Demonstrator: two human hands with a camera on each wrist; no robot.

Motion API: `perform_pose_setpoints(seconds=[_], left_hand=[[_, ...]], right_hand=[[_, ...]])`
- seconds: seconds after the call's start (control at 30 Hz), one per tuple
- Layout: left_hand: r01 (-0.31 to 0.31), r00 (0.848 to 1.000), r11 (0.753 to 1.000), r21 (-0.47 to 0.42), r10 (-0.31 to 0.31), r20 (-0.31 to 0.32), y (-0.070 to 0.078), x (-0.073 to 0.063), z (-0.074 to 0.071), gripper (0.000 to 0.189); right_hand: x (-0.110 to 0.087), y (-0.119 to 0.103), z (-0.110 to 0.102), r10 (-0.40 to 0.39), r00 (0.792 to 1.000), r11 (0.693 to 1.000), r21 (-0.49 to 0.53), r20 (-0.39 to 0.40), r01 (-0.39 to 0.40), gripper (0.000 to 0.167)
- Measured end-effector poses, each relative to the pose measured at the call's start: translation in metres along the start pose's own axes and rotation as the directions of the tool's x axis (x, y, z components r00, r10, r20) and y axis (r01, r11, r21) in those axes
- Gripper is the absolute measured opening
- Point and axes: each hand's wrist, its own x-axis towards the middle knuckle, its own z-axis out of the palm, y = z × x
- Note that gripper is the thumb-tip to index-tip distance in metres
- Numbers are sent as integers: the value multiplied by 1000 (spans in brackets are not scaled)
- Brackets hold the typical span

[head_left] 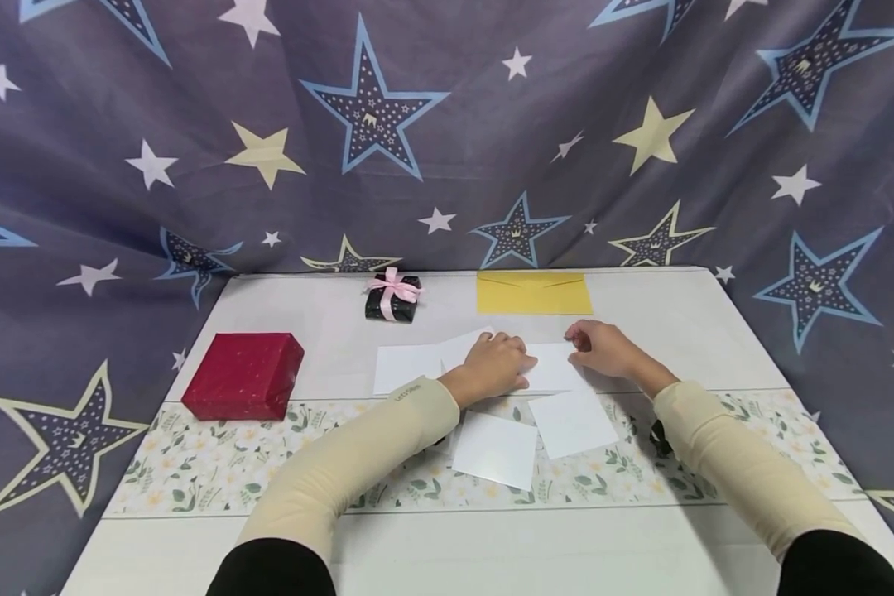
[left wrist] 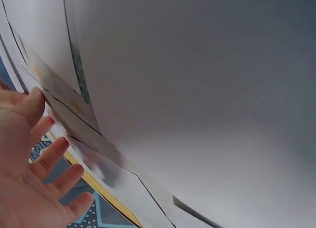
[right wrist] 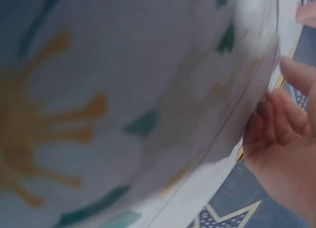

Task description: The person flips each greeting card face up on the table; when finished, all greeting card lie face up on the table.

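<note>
Cloth: star-printed backdrop (head_left: pixel 417 215) rising behind the table.
Table: white table (head_left: pixel 387 550) with a floral strip (head_left: pixel 223 463) across it.
Red box: wrapped box (head_left: pixel 240 377) at the left, closed, contents hidden.
Yellow envelope: lies near the far edge (head_left: pixel 532 300), flap folded down; whatever is inside cannot be seen.
White cards: some in a row at mid-table (head_left: pixel 406 368) under and beside the left hand; two nearer ones, one (head_left: pixel 495 451) left of the other (head_left: pixel 575 424), on the floral strip.
Left hand: rests on the row's cards (head_left: pixel 494 364), fingers apart.
Right hand: at the row's right end (head_left: pixel 603 349), fingers loosely curled, thumb apart from them; contact with the card unclear.
Black gift box: small, pink-ribboned (head_left: pixel 376 308), closed, left of the envelope.
</note>
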Motion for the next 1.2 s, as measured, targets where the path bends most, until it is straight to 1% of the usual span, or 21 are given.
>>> perform_pose_setpoints(seconds=[0.1, 0.13, 0.2, 0.3, 0.4, 0.63, 0.83, 0.97, 1.07, 1.13, 1.2], left_hand=[[2, 1000, 1000, 5, -2, 2, 0, 0, 0, 48], [3, 1000, 1000, 8, -3, 2, -1, 1, 0, 48], [4, 1000, 1000, 11, -4, 2, -1, 1, 1, 48], [6, 1000, 1000, 18, -6, 0, -1, 2, 2, 47], [6, 1000, 1000, 22, -6, -4, -2, 2, 3, 47], [1, 1000, 1000, 25, -1, -3, -1, 2, 2, 46], [-7, 1000, 1000, 29, 7, -3, -1, 2, 2, 44], [-6, 1000, 999, 34, 6, -13, -1, 3, 2, 42], [23, 999, 999, 38, -22, -22, 1, 4, 3, 49], [66, 997, 997, 44, -64, -36, 2, 6, 3, 62], [122, 991, 992, 42, -119, -56, 4, 7, 3, 78]], right_hand=[[1, -3, 1, -6, 1000, 994, -113, -16, 4, 39], [1, -4, 1, -5, 1000, 991, -135, -22, 2, 38], [1, -4, 0, 1, 999, 989, -144, -34, -6, 34], [1, -1, 0, 14, 999, 994, -110, -43, -19, 26], [4, 4, 0, 32, 999, 997, -66, -38, -34, 22], [10, 8, 0, 78, 997, 997, 13, 11, -78, 24], [10, 6, -6, 60, 998, 996, 58, 21, -61, 23], [10, 6, -7, 35, 999, 998, 57, 19, -36, 26], [9, 7, -7, 17, 1000, 999, 49, 3, -17, 23], [8, 8, -8, 11, 1000, 998, 60, -16, -10, 21], [7, 9, -10, 2, 999, 997, 79, -44, 1, 18]])
